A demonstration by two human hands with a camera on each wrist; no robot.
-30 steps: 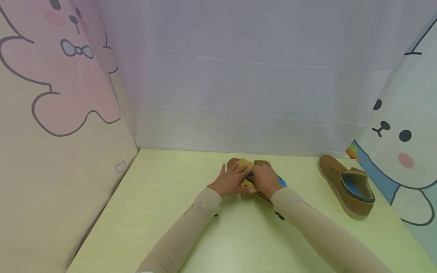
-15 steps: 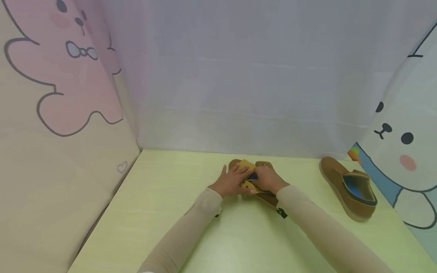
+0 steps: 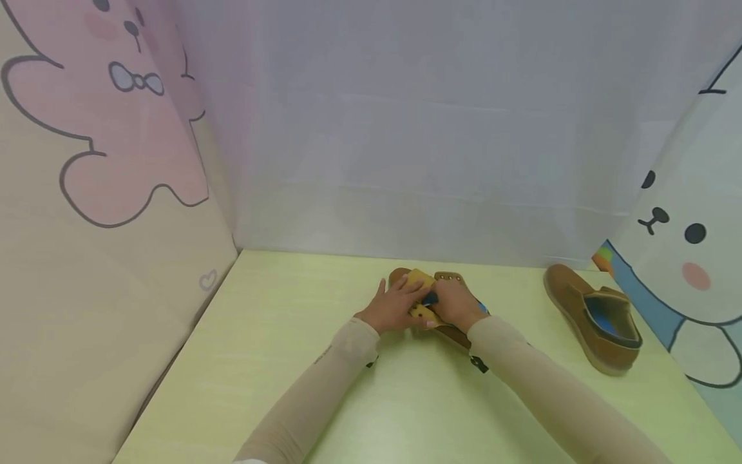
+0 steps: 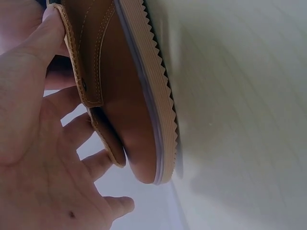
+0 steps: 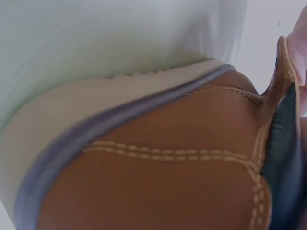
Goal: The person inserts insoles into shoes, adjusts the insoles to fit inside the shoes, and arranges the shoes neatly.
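Note:
A brown leather shoe [image 3: 455, 336] with a blue lining lies on the table, its toe pointing to the far left. My left hand [image 3: 391, 309] rests spread over its turned-out upper. In the left wrist view, the thumb [image 4: 50, 40] touches the edge of an eyelet flap [image 4: 88, 93], and the other fingers reach along the tongue [image 4: 109, 143]. My right hand [image 3: 456, 303] is bent into the shoe's opening beside a dark blue patch. Its fingertips are hidden, so what they hold does not show. The right wrist view shows the stitched heel side [image 5: 144, 187] close up.
A second brown shoe [image 3: 597, 322] with blue inside stands at the right of the pale yellow table [image 3: 290, 303]. A whitish curtain [image 3: 406, 161] hangs behind the table. Printed cartoon panels stand at left and right.
My right hand has shifted slightly to the right and a dark blue patch shows more plainly beside it. My left hand stays in place on the shoe. The head view has tilted a little.

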